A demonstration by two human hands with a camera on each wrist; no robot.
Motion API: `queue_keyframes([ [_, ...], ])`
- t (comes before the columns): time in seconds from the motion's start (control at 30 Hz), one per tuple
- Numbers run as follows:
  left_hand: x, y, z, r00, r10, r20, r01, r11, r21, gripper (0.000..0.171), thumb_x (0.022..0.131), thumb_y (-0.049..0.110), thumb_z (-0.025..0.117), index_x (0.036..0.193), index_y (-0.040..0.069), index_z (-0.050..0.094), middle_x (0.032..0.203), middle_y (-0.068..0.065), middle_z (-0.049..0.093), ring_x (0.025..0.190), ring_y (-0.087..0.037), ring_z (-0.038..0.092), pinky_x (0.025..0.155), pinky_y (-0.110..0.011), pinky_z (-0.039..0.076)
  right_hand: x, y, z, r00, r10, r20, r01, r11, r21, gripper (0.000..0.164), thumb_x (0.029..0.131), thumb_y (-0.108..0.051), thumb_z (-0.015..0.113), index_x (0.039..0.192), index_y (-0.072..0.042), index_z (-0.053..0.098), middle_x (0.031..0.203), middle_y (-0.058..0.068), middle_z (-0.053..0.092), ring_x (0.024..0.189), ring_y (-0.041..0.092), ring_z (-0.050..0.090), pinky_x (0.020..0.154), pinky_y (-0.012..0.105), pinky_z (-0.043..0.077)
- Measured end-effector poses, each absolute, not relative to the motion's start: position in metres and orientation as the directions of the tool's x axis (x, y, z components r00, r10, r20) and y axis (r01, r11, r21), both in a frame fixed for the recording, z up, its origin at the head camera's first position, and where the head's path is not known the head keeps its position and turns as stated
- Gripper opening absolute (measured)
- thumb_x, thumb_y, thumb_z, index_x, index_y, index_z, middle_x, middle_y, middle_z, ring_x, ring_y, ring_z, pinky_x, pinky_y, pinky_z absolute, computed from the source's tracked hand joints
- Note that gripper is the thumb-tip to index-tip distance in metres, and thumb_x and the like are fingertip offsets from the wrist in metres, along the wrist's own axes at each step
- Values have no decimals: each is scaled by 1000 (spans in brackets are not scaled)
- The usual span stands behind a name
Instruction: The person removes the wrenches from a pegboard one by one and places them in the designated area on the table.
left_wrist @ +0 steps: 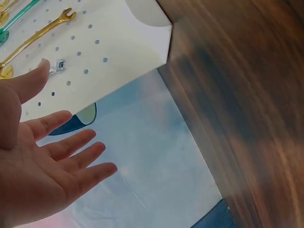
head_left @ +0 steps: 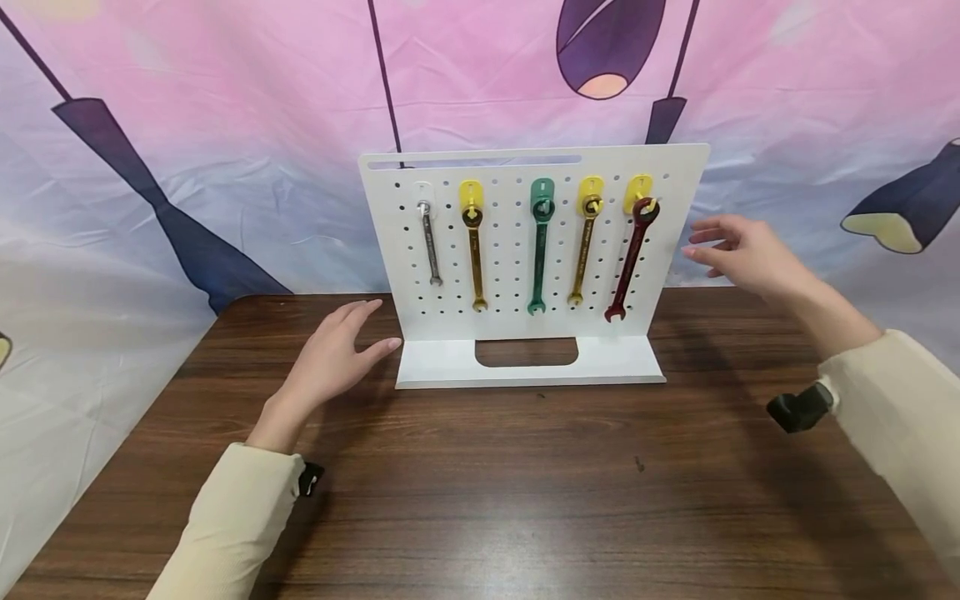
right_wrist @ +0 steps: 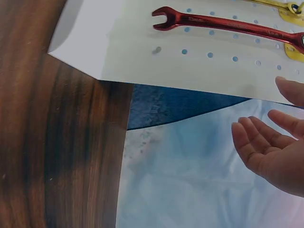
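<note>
A white pegboard stand (head_left: pixel 525 365) stands upright at the back of the table. Several wrenches hang from its hooks: a small silver wrench (head_left: pixel 431 246) at left, a gold wrench (head_left: pixel 476 260), a green wrench (head_left: pixel 539 258), another gold wrench (head_left: pixel 582 254) and a dark red wrench (head_left: pixel 632 260) at right. My left hand (head_left: pixel 327 354) is beside the board's lower left edge, fingers spread and holding nothing. Off the right edge, level with the red wrench's upper part, my right hand (head_left: pixel 750 254) hovers with relaxed, slightly bent fingers and nothing in them.
The hooks have yellow, green and clear backings, such as the yellow hook (head_left: pixel 639 190) at right. A dark brown wooden table (head_left: pixel 480 475) carries the stand. Behind it hangs a pink and blue printed cloth (head_left: pixel 262 125).
</note>
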State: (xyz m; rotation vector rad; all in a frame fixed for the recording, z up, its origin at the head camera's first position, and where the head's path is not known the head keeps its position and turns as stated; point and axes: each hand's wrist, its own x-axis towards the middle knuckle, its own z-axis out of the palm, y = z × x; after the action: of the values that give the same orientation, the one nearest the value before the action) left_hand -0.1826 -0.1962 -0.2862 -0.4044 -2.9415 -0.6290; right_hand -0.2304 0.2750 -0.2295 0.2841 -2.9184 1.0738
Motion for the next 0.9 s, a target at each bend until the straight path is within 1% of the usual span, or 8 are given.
queue_keyframes([
  [0.07,-184,-194,-285,-958,238,159,283,872,399,62,90,35,57,138,1,35,137,-25,35,126,-40,29,103,-56,28,-234,273,-227,-987,-143,81,-160,737,-657,60,92,-38,52,134,2,37,125,26,48,82,18,61,70,30,53],
  [0.17,-186,-190,-282,-956,245,163,292,856,426,61,90,36,56,137,2,37,136,-22,38,126,-37,32,103,-54,29,-239,271,-225,-989,-111,96,-147,723,-675,57,91,-38,54,130,1,43,115,19,56,74,6,58,68,22,50],
  [0.27,-187,-184,-277,-953,256,162,302,834,462,59,91,38,55,136,4,39,136,-19,40,127,-35,32,104,-52,28,-243,267,-224,-987,-87,133,-155,716,-681,50,90,-37,56,121,2,51,96,7,62,69,5,58,64,19,47],
  [0.33,-188,-179,-273,-950,265,167,313,815,488,59,91,38,55,136,4,39,136,-17,41,128,-34,33,105,-50,29,-245,264,-224,-986,-75,151,-159,707,-689,46,90,-34,58,115,3,53,87,0,61,67,6,59,63,18,47],
  [0.4,-189,-173,-269,-946,274,175,325,801,503,58,91,38,55,136,6,40,135,-16,44,126,-32,36,103,-49,31,-247,263,-224,-985,-67,160,-161,692,-703,41,90,-31,58,111,5,53,80,-4,59,65,7,59,61,18,49],
  [0.6,-195,-154,-260,-935,286,211,355,749,560,52,91,34,56,133,6,45,128,-15,51,117,-29,46,96,-46,40,-254,261,-227,-985,-60,160,-166,573,-803,31,90,-20,58,103,8,52,75,-7,61,64,6,59,60,19,54],
  [0.8,-202,-138,-258,-931,292,218,362,668,650,44,91,27,58,127,5,50,123,-13,54,113,-24,50,94,-38,46,-256,262,-229,-987,-40,156,-159,400,-903,16,89,-12,59,92,4,56,72,-5,64,63,8,62,61,22,56],
  [0.9,-205,-130,-259,-925,305,227,377,645,665,41,91,25,58,126,4,51,120,-14,55,110,-24,52,93,-37,47,-257,262,-229,-990,-33,137,-139,353,-925,14,89,-10,58,93,3,57,73,-3,65,63,11,64,62,23,57],
])
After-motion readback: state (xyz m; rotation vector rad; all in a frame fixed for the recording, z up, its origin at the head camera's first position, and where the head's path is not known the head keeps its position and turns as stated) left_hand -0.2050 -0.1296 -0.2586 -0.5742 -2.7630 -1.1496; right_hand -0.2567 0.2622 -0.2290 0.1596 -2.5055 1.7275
